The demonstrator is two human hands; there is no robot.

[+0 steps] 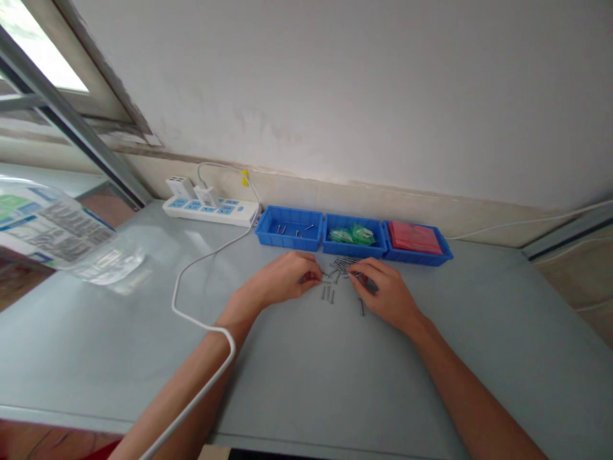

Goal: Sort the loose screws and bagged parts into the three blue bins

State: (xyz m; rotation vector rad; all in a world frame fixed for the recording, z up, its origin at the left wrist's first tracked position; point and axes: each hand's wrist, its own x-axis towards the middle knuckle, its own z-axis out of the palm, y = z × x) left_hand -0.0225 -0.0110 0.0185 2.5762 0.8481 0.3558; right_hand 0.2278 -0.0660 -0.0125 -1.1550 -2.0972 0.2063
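My left hand (291, 278) is closed in a pinch at the left side of a small pile of metal screws (343, 262). A thin screw (326, 282) sticks out from its fingertips. On the pile's right side, my right hand (385, 292) has its thumb and fingers pressed together; what lies between them is too small to make out. Several loose screws (328, 294) lie side by side on the table just in front of the pile. Another single screw (362, 307) rests below my right hand.
Behind the pile stand a blue tray with several screws (287, 241), a blue tray with green plastic bags (355, 249) and a blue tray with red packets (419, 257). A power strip (211, 209), white cable (175, 291) and clear plastic bottle (71, 233) are left.
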